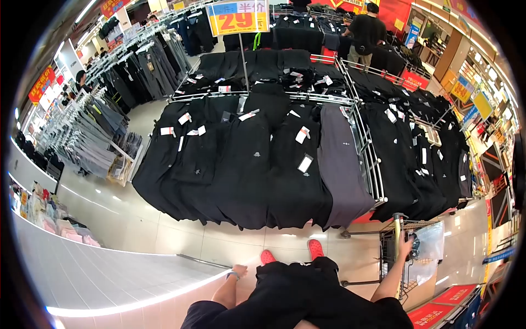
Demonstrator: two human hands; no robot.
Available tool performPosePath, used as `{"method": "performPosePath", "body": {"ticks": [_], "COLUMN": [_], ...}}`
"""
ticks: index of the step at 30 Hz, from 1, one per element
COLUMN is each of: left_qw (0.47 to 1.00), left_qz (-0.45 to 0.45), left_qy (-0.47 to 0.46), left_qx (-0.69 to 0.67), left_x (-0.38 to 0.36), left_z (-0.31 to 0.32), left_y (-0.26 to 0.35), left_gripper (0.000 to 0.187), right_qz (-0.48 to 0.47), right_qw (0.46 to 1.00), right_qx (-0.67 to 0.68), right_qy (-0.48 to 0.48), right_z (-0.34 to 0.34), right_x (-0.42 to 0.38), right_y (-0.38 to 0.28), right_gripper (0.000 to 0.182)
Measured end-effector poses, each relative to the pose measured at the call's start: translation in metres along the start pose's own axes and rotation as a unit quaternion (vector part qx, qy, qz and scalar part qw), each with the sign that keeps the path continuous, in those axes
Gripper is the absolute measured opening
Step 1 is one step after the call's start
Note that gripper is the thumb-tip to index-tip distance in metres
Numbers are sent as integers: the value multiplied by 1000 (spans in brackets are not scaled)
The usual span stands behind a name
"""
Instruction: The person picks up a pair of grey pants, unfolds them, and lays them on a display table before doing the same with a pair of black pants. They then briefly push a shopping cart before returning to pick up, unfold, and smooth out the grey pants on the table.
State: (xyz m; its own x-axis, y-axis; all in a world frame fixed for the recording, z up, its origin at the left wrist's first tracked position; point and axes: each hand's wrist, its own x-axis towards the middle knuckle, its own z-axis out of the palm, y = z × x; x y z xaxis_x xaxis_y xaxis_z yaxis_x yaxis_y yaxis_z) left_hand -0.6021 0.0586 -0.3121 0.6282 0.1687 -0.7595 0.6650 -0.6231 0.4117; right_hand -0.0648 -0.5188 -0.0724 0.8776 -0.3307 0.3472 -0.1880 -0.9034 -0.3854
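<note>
My right hand [405,250] is closed on the handle of a shopping cart [398,241] at my right side. Clear plastic and a dark item [415,247] lie in the cart just beyond that hand. Down by my left side hangs my left hand [240,270], a band on its wrist; its fingers look curled and I see nothing in them. In front of me is a display of black trousers [235,164] with white tags. One dark grey pair [344,164] lies at its right end.
A price sign [238,19] rises above the display on a metal pole. Racks of hanging trousers [148,66] stand at the left. A white panelled partition [120,279] runs along my left. Metal rails [368,148] divide the piles. A person [366,35] in black stands further back.
</note>
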Motion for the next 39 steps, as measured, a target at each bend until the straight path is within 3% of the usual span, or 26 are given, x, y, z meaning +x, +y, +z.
{"method": "performPosePath", "body": {"ticks": [1, 2, 3, 4, 6, 7, 8, 10, 12, 14, 16, 18, 22, 28, 29, 32, 34, 36, 37, 39], "left_qw": [911, 913, 958, 985, 984, 953, 927, 823, 807, 835, 837, 909, 879, 862, 866, 870, 915, 918, 917, 891], "left_qz": [163, 164, 134, 104, 48, 19, -60, -184, -187, -177, -170, -162, -177, -182, -178, -193, -154, -172, -173, -188], "left_qy": [-47, -37, -48, -57, -81, -96, -48, 92, 126, 133, 128, 156, 140, 152, 162, 180, 263, 281, 305, 374], "left_qx": [376, 372, 250, 122, -150, -286, -366, -530, -546, -504, -504, -351, -421, -448, -438, -416, -265, -222, -192, -176], "left_x": [-6, -12, -18, -21, -27, -30, -16, -38, -45, -45, -34, -31, -25, -3, 5, 19, 26, 30, 36, 44], "left_z": [5, 3, -5, -14, -13, -4, 15, 3, -12, -15, -5, -18, -44, -70, -72, -91, -107, -139, -154, -181], "left_y": [-20, -26, -32, -38, -37, -36, -47, -12, 16, 33, 33, 40, 44, 42, 42, 53, 62, 75, 74, 77], "left_gripper": [38, 38, 35, 33, 27, 25, 27, 31, 35, 37, 37, 37, 37, 36, 36, 33, 30, 26, 29, 28], "right_qz": [188, 215, 154, 128, 145, 150, 143, 131, 153, 187, 182, 126, 75, 95, 130, 135, 143, 150, 139, 178], "right_qw": [947, 909, 954, 958, 966, 964, 966, 963, 896, 807, 751, 752, 835, 819, 795, 771, 758, 787, 790, 774], "right_qx": [-54, 107, 67, 21, 20, 24, 26, 44, 50, 36, 81, 163, 209, 228, 261, 263, 263, 265, 301, 242], "right_qy": [-254, -340, -249, -258, -215, -218, -212, -232, -414, -559, -629, -626, -503, -518, -532, -564, -580, -537, -516, -557], "right_z": [-30, -17, -8, -19, -25, -30, -29, -20, -9, -50, -44, -35, -31, -39, -29, -25, 3, 14, -10, -12], "right_x": [-3, 4, 1, -4, -20, -26, -32, -36, -31, -42, -55, -76, -126, -168, -173, -184, -189, -205, -207, -211], "right_y": [-31, -18, -17, -25, -38, -44, -41, -25, -9, -55, -58, -54, -81, -136, -134, -160, -156, -161, -197, -216], "right_gripper": [99, 99, 96, 93, 91, 91, 91, 88, 85, 87, 76, 66, 49, 22, 18, 28, 27, 28, 28, 22]}}
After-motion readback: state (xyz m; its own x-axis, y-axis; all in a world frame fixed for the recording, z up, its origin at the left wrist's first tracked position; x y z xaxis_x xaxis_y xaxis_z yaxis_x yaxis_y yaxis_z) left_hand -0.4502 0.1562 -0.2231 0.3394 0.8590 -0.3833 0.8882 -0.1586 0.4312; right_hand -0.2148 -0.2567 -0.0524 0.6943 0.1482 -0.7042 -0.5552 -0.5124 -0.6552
